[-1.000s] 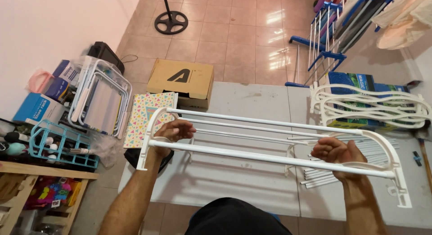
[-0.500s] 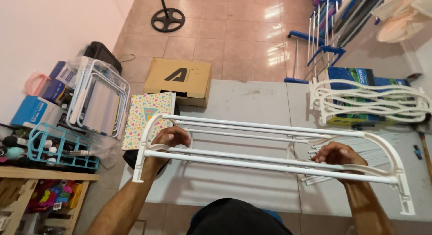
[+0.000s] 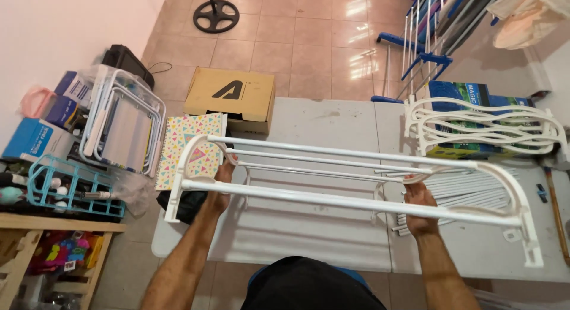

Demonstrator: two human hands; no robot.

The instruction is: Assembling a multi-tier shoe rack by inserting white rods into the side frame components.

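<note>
A white plastic rack frame (image 3: 356,202) with long horizontal tubes and curved end brackets is lifted above the grey table (image 3: 332,126). My left hand (image 3: 221,182) grips it near the left end bracket. My right hand (image 3: 420,210) holds a tube near the right bracket. Under the frame's right part lies a bundle of loose white tubes (image 3: 469,188) on the table.
Wavy white end panels (image 3: 487,127) rest on a blue box at the table's right. A patterned notebook (image 3: 190,149) hangs over the left edge, with a cardboard box (image 3: 234,96), white folded frames (image 3: 122,126) and a turquoise basket (image 3: 65,188) on the floor to the left.
The rack frame has tilted up and moved toward me. Both hands have slid from the near tube to grips beneath the frame.
</note>
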